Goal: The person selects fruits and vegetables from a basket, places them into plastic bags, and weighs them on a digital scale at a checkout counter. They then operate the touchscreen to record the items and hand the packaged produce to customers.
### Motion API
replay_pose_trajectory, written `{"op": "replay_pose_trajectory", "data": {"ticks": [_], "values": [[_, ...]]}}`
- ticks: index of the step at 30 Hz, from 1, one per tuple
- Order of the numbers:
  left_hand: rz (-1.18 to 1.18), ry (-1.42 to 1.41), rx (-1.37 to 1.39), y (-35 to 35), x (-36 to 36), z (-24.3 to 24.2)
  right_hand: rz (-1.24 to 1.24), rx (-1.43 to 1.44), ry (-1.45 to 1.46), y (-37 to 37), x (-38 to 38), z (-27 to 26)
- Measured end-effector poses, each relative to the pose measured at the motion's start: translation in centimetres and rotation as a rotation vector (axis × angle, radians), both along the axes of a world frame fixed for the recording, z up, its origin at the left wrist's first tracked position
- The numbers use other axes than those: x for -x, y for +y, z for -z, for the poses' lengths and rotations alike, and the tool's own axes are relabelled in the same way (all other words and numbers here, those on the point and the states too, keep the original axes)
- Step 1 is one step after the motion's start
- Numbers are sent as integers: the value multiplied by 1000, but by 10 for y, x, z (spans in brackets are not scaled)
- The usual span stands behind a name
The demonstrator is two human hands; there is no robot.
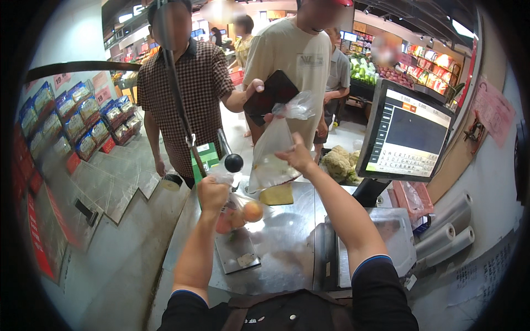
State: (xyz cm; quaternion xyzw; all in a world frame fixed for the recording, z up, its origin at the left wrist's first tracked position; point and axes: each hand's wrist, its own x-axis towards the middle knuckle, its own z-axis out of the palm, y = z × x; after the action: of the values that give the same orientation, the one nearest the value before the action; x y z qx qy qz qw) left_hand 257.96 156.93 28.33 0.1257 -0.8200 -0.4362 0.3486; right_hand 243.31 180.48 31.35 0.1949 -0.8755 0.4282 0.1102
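Note:
My left hand is closed around the gathered neck of a clear plastic bag, just above the steel counter. Orange-red round fruit fills this bag. Beyond the counter hangs a whitish translucent plastic bag, knotted at its top, its contents hard to make out. A fingertip of another person shows by the knot. My right hand is stretched toward this bag, fingers apart, overlapping its right side; contact cannot be judged. Another person's hand holds a black phone or wallet behind the knot.
A weighing-scale screen stands at right above a metal scale platform. Near my left hand rises a black ball-topped lever. A yellow sponge or cloth, cauliflower and plastic film rolls lie around. Several people stand opposite.

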Motion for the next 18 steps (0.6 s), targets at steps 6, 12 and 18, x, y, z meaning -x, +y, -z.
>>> {"op": "replay_pose_trajectory", "data": {"ticks": [6, 12, 18], "values": [[45, -32, -130, 34, 15, 1, 88, 20, 47, 39, -49, -36], [194, -53, -287, 65, 30, 21, 69, -86, 43, 143, -133, -90], [356, -117, -358, 93, 67, 55, 253, -182, -292, 268, -192, -67]]}}
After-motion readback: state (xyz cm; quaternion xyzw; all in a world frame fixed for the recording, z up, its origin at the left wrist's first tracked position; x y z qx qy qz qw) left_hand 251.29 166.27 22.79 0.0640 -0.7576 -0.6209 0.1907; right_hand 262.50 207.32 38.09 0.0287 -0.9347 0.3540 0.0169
